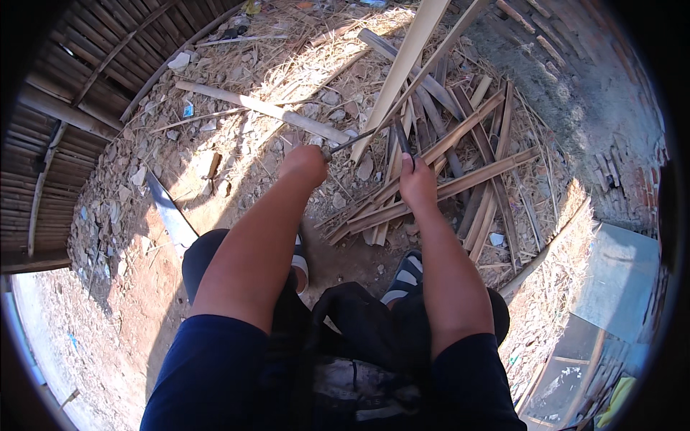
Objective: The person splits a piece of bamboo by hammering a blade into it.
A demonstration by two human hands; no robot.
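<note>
My left hand [303, 167] is closed round the end of a thin dark rod-like tool [353, 141], which slants up and right. Its far end meets a long pale wooden strip [402, 75] that rises to the top edge. Just right of it, my right hand [418, 183] grips a short, thicker dark bar [402, 135] pointing up to the same spot. Whether the two dark pieces are joined, I cannot tell. Beneath and beyond my right hand lies a pile of split wooden strips [478, 176], crossing each other.
A long flat pale blade-like piece [169, 214] lies by my left knee. Farther off, a wooden pole [262, 109] rests on stony, straw-strewn ground [136, 187]. A slatted wall [61, 144] stands left, a rough brick wall [568, 86] right, with grey sheets [619, 276] near it.
</note>
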